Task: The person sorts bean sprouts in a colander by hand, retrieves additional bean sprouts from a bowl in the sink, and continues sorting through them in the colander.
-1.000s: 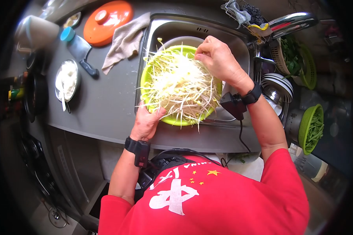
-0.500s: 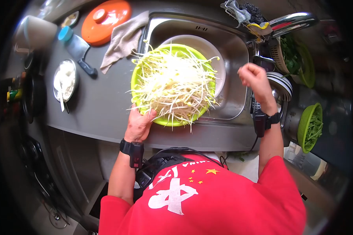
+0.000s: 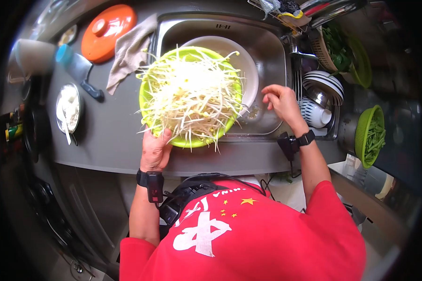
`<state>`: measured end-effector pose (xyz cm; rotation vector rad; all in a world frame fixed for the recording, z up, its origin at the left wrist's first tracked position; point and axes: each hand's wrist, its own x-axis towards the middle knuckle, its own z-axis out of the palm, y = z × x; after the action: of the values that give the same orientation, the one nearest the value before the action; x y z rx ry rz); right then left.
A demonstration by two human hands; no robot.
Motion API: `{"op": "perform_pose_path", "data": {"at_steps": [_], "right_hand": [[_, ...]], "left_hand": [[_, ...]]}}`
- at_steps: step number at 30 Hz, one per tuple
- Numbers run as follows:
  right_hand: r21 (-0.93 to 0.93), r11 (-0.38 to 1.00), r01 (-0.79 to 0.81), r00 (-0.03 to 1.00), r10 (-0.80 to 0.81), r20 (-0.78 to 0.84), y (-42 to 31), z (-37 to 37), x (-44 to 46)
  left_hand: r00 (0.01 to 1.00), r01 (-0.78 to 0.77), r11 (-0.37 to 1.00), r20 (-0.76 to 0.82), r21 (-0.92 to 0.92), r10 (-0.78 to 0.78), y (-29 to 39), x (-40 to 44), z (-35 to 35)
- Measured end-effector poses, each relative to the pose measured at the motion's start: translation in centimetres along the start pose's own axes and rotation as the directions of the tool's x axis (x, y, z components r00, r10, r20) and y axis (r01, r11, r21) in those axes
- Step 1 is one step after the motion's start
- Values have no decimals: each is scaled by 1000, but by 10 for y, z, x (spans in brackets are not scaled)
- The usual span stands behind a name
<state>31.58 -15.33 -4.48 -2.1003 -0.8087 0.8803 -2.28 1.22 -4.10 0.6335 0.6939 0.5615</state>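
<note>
Clamping left hand (image 3: 154, 152) on near-left rim of green basket (image 3: 183, 142), holding it over left edge of sink (image 3: 273, 61), partly covering white basin (image 3: 248, 70). Hovering with right hand (image 3: 282, 103) over sink, bending fingers loosely apart, apparently gripping nothing. Already carrying heaped bean sprouts (image 3: 190, 103); hiding any remainder beneath.

Left hand (image 3: 155, 151) partly hidden by green basket (image 3: 199, 143), basin (image 3: 249, 70) partly covered, faucet (image 3: 335, 14) cropped
</note>
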Motion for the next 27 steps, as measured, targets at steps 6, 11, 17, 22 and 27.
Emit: {"op": "perform_pose_path", "data": {"at_steps": [6,11,17,22,27], "right_hand": [[477,877,59,998,-66,-4,-34,16,20],[156,886,437,898,-421,-125,-88,22,14],[389,853,348,936,-337,-99,-89,37,48],[-17,764,645,757,-642,-123,-107,47,47],[-233,697,679,716,-698,-3,-114,53,10]], "left_hand": [[999,-12,1000,-33,-17,11,3,-4,-2],[998,-23,1000,-51,-9,22,4,-7,-2],[999,-18,1000,-39,1,18,3,-6,0],[998,-44,998,-43,45,46,1,-3,5],[999,-43,998,-11,-43,43,6,1,11]]}}
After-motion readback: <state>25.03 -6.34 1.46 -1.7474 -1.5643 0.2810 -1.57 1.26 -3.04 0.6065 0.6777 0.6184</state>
